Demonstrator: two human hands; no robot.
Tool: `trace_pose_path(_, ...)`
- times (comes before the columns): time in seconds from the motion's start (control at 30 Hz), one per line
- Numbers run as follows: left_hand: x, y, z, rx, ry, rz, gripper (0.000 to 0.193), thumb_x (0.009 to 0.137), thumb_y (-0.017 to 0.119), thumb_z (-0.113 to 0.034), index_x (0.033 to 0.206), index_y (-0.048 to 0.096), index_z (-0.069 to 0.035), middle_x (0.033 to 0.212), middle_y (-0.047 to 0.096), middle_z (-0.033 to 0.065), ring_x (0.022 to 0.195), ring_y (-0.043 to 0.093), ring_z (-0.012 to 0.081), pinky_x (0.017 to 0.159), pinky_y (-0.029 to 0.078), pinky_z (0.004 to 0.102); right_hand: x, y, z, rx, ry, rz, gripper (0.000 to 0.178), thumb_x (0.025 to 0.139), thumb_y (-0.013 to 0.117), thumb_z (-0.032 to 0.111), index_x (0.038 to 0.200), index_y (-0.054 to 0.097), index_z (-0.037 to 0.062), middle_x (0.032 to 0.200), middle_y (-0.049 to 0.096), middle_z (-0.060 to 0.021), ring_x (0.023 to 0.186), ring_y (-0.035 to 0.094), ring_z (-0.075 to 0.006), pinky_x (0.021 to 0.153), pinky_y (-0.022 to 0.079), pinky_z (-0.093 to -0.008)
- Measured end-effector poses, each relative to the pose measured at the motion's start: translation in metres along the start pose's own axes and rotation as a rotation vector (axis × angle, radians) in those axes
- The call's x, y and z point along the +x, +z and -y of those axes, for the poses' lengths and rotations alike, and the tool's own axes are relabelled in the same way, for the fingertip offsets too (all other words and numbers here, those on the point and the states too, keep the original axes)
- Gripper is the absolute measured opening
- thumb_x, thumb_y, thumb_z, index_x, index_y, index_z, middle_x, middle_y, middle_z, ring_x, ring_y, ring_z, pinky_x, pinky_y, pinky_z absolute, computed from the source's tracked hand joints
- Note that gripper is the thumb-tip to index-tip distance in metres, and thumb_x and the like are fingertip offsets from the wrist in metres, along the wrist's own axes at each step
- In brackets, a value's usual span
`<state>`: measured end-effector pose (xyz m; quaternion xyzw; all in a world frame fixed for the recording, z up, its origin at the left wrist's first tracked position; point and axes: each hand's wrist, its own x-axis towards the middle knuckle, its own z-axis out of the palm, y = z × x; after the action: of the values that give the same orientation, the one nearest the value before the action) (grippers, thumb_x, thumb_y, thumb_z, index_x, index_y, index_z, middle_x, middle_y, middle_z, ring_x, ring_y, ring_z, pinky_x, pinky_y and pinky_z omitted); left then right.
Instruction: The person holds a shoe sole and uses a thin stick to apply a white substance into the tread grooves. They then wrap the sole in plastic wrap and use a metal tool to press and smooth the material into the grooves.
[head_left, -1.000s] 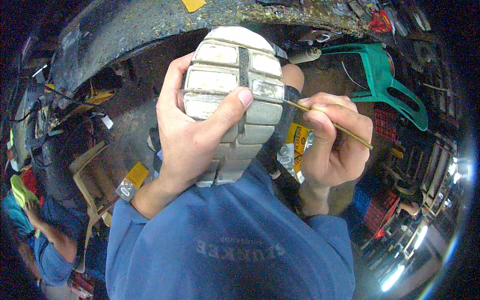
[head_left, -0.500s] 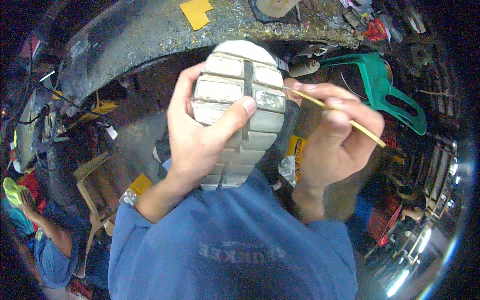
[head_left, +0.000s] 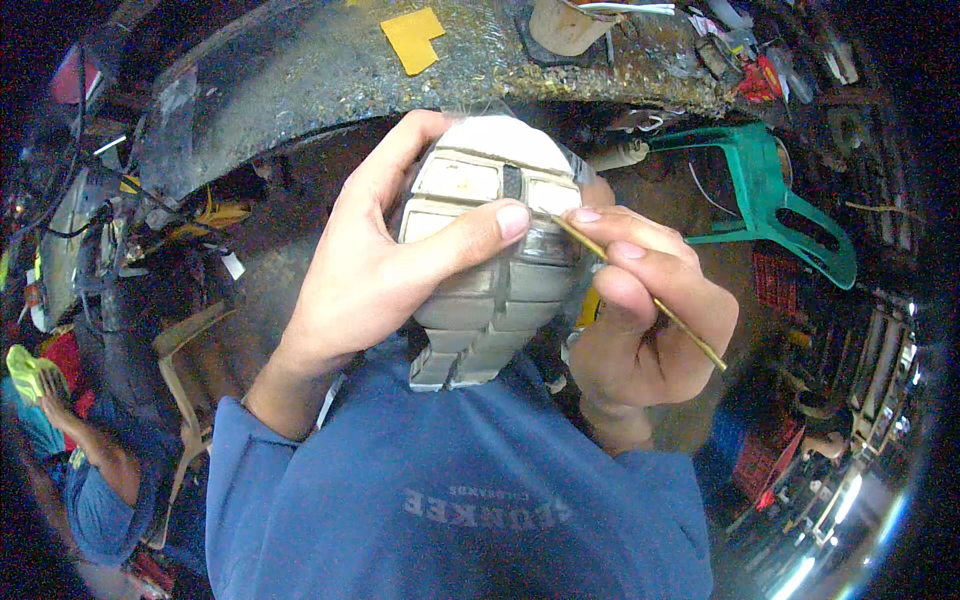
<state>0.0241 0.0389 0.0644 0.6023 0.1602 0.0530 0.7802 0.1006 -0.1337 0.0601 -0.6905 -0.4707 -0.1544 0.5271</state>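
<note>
My left hand (head_left: pixel 365 255) grips a shoe (head_left: pixel 540 310) turned sole up in front of my chest, its thumb lying across the tread. The sole is pale, with rectangular blocks and a dark strip down the middle near the toe. Some toe blocks look whiter than the greyish ones by the heel. Clear plastic film shows at the shoe's edge. Between the thumb and fingers of my right hand (head_left: pixel 655 320) is a thin paintbrush (head_left: pixel 690 335) with a golden handle. Its fine tip is at a block right of the dark strip, seemingly touching it.
Ahead runs a worn, stained workbench (head_left: pixel 290 90) with a yellow piece (head_left: pixel 412 40) and a pot (head_left: pixel 570 28). A green plastic chair (head_left: pixel 770 190) stands to the right, near a red crate (head_left: pixel 765 465). At far left another person (head_left: pixel 105 490) holds a yellow-green shoe (head_left: pixel 38 375).
The brush tip has moved from the sole's right edge inward onto a block. The shoe has shifted slightly down and tilted, and my left thumb lies further across the tread.
</note>
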Motion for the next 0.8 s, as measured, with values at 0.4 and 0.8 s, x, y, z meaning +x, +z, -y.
trace_pose_path(0.4, -0.0029, 0.0003, -0.0003, 0.018, 0.051, -0.042, 0.039, 0.085, 0.078, -0.02, 0.116, 0.06, -0.004, 0.104, 0.068, 0.0032, 0.097, 0.063, 0.0115, 0.087, 0.049, 0.0281, 0.0048, 0.0052, 0.0014, 0.013, -0.026, -0.022, 0.013, 0.099, 0.058, 0.005, 0.104, 0.05, -0.0039, 0.09, 0.07, -0.0265, 0.083, 0.072, -0.0325, 0.079, 0.06, -0.0425)
trace_pose_path(0.8, -0.0051, 0.0046, 0.0041, 0.031, 0.086, -0.053, 0.038, 0.086, 0.079, -0.016, 0.116, 0.059, -0.004, 0.103, 0.07, 0.0034, 0.093, 0.066, 0.0105, 0.083, 0.052, 0.0262, 0.0034, 0.0055, 0.0017, -0.02, -0.051, -0.04, 0.015, 0.098, 0.061, 0.005, 0.104, 0.052, -0.0039, 0.091, 0.071, -0.0251, 0.083, 0.072, -0.0322, 0.077, 0.06, -0.0399)
